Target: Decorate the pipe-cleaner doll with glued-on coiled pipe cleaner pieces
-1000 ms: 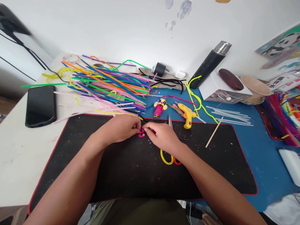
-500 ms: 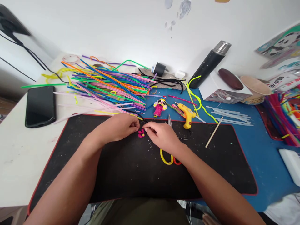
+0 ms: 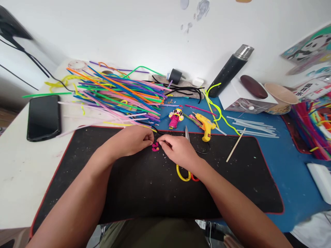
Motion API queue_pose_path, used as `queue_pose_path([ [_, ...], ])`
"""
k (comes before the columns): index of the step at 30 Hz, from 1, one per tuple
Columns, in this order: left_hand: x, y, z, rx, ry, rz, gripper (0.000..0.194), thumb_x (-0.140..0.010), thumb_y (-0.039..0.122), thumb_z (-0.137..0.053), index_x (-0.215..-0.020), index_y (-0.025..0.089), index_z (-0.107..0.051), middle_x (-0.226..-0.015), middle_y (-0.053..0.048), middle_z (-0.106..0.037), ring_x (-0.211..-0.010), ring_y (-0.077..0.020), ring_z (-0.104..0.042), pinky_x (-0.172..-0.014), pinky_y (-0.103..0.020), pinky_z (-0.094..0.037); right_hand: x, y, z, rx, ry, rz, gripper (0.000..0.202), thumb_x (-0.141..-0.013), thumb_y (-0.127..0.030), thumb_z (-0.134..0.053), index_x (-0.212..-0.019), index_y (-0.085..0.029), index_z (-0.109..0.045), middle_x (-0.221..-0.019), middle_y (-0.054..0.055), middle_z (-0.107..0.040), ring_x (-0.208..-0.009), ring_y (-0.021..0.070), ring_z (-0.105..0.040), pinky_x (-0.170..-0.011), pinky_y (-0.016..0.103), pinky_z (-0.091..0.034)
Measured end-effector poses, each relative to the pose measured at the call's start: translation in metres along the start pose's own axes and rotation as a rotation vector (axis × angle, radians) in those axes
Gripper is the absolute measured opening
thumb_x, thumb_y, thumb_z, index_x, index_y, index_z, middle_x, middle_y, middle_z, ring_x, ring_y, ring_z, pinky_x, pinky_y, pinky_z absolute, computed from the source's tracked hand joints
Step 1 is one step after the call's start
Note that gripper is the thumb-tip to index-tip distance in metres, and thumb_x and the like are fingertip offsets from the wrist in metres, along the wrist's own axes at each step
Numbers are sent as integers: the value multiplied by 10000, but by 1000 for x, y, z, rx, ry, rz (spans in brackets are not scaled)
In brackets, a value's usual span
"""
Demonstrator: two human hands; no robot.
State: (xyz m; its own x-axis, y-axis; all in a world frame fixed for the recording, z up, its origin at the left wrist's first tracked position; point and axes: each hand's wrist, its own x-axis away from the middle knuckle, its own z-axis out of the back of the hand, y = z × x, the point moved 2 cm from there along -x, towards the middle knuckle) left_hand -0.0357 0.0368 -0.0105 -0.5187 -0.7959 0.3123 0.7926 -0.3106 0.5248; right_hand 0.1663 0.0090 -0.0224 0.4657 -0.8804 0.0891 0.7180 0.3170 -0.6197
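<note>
Small magenta curled pieces (image 3: 155, 148) lie on the black mat (image 3: 155, 193) between my hands. My left hand (image 3: 138, 139) is closed in a pinch just left of them; what its fingertips hold cannot be made out. From the right, my right hand (image 3: 177, 148) has thumb and index finger close together at the upper piece, and anything between them is too small to name. Scissors (image 3: 183, 173) with yellow and red handles lie partly under my right wrist. Beyond the mat is a small figure (image 3: 175, 119) with a magenta wrapped body.
Behind the hands lies a pile of colored pipe cleaners (image 3: 121, 94). A yellow glue gun (image 3: 206, 127), a wooden stick (image 3: 236, 145) and clear glue sticks (image 3: 256, 127) are at the right. A black phone (image 3: 43, 117) lies left; a black flask (image 3: 230, 70) leans at the back.
</note>
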Motion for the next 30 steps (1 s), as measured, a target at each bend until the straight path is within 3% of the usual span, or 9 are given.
queue_pose_path([
  [14, 2, 2, -2, 23, 29, -19, 133, -918, 337, -611, -889, 250, -708, -838, -6, -745, -745, -207, -634, -632, -303, -351, -1, -1, 1, 11, -20, -19, 200, -1023, -190, -606, -1071, -252, -791, -911, 6, -826, -747, 184, -717, -675, 277, -412],
  [30, 0, 7, -6, -95, 25, -14, 113, -918, 287, -607, -903, 245, -710, -829, -19, -744, -740, -223, -635, -617, -316, -327, 0, -5, 0, 38, -27, -25, 182, -1023, -185, -619, -1062, -249, -785, -893, 11, -814, -746, 183, -707, -676, 274, -400],
])
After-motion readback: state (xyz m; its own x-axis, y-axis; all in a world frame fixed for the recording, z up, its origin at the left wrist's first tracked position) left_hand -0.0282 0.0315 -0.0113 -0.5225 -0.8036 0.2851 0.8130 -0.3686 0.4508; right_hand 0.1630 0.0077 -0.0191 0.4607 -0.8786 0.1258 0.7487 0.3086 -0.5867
